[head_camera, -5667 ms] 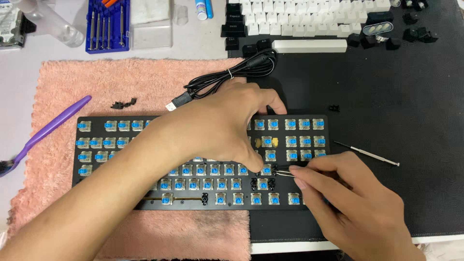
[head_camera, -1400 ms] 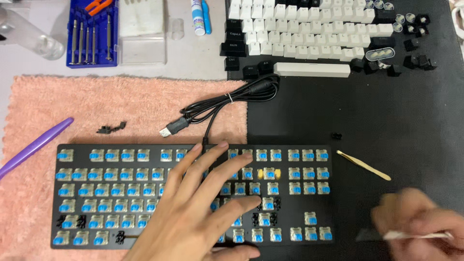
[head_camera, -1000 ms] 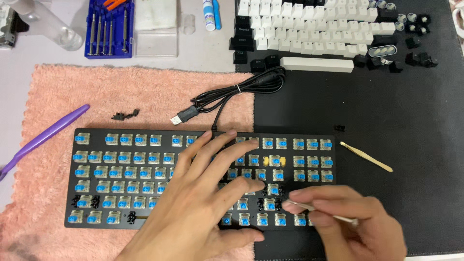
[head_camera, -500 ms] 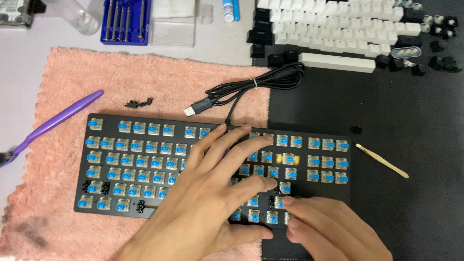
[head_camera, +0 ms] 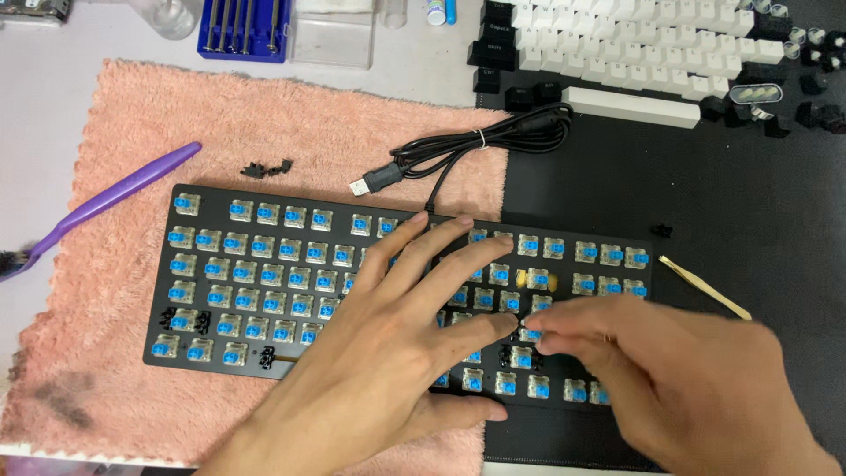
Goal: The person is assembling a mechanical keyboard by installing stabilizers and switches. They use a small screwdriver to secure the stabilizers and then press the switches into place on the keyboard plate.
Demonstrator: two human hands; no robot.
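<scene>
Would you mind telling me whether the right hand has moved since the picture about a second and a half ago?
Yes. The right hand has moved left, from beyond the keyboard's lower right corner onto its switches, fingertips meeting the left hand.

Bare mat (head_camera: 705, 194) lay free far right; cable (head_camera: 476, 150), keycaps (head_camera: 634, 53) and stick (head_camera: 705, 288) crowded the keyboard's (head_camera: 264, 264) edges.
</scene>
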